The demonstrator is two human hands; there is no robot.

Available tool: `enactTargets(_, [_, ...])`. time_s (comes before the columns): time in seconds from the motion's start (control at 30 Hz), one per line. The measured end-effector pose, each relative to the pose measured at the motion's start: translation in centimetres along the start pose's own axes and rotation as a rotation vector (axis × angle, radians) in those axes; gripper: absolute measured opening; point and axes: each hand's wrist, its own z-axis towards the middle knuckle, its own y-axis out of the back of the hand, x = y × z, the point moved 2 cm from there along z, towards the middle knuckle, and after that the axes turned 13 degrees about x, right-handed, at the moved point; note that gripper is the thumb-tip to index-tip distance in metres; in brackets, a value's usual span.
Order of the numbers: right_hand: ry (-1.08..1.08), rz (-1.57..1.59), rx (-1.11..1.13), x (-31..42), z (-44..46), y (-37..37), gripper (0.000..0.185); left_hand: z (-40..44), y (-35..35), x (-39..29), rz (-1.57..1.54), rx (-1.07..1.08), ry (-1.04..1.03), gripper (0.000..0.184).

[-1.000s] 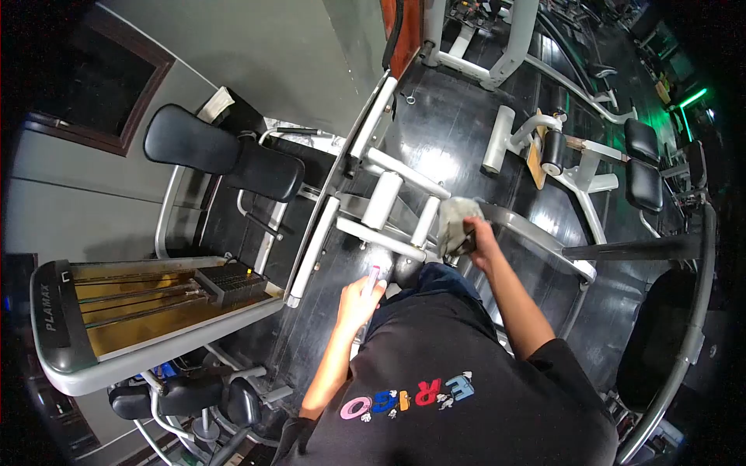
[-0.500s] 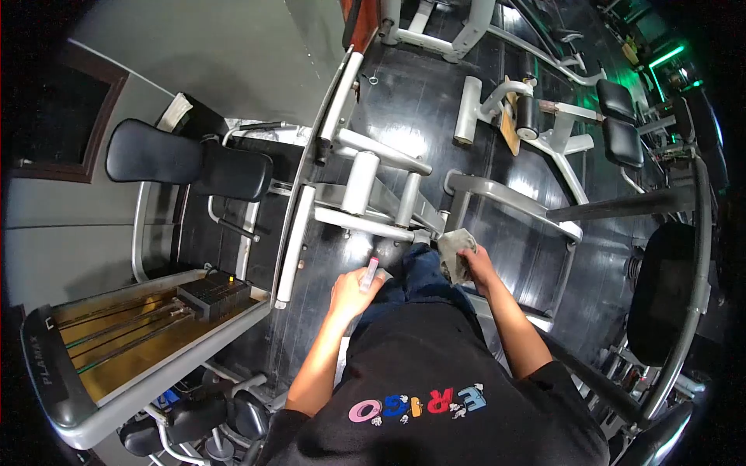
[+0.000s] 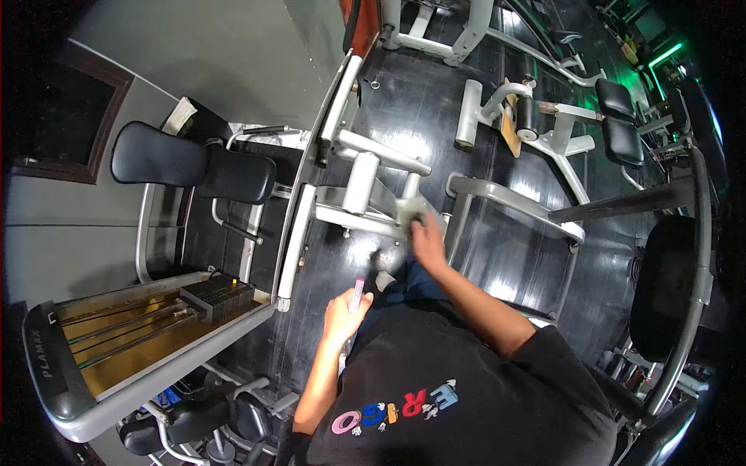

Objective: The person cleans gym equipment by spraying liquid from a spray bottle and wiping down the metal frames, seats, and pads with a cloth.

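My left hand [image 3: 340, 318] is closed around a small clear tube with a pink cap [image 3: 357, 295], held upright low over the floor. In my right hand [image 3: 429, 247] is a crumpled grey cloth [image 3: 409, 208]. The cloth overlaps the short upright post and lower bar of the silver machine frame [image 3: 365, 225]; it looks to be against them, but blur hides the exact contact. A thick white roller-like cylinder [image 3: 360, 182] on the frame is just left of the cloth.
A weight stack [image 3: 211, 297] in a silver housing stands at left, with a black padded seat [image 3: 233, 179] behind it. A low silver rail [image 3: 505, 198] runs to the right of my hand. Another machine with black pads [image 3: 618, 120] is farther right.
My right hand has moved up and left with the cloth, from beside my leg to the machine frame. My left hand has dropped slightly down and left, still holding the tube.
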Motion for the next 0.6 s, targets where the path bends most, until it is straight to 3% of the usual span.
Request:
enactTargets(0.03, [0.092,-0.036,0.038,1.5,0.8,-1.6,0.034,-0.6,0.0,0.0,-0.001,-0.004,0.003,0.034])
enactTargets(0.1, [0.609,-0.254,0.179,6.6,2.2,-4.1,0.037,-1.7,0.1,0.2,-0.112,-0.007,0.079,0.04])
enactTargets(0.17, [0.724,-0.451,0.377,7.7,2.3,-6.8,0.038,-2.4,-0.1,0.4,-0.111,-0.015,0.09,0.038])
enactTargets(0.23, [0.74,-0.532,0.402,5.6,1.0,-7.9,0.034,-2.9,-0.3,0.7,-0.111,-0.025,0.093,0.036])
enactTargets(0.37, [0.847,-1.043,0.485,-2.6,-1.9,-3.6,0.031,-3.1,-0.9,1.8,-0.129,-0.041,0.077,0.035])
enactTargets(0.43, [0.741,-1.03,0.558,-5.3,-4.0,0.8,0.031,-3.1,-1.0,2.4,-0.104,-0.07,0.053,0.035])
enactTargets(0.5, [0.33,-0.916,0.589,-11.3,-5.0,4.0,0.033,-2.9,-0.8,2.5,-0.104,-0.059,0.064,0.035])
enactTargets(0.57, [-0.218,-0.539,0.324,-13.4,-5.9,6.7,0.028,-2.8,-0.7,2.4,-0.097,-0.038,0.077,0.035])
enactTargets(0.6, [-0.222,-0.537,0.326,-14.6,-5.9,7.1,0.028,-2.7,-0.6,2.1,-0.093,-0.024,0.067,0.035])
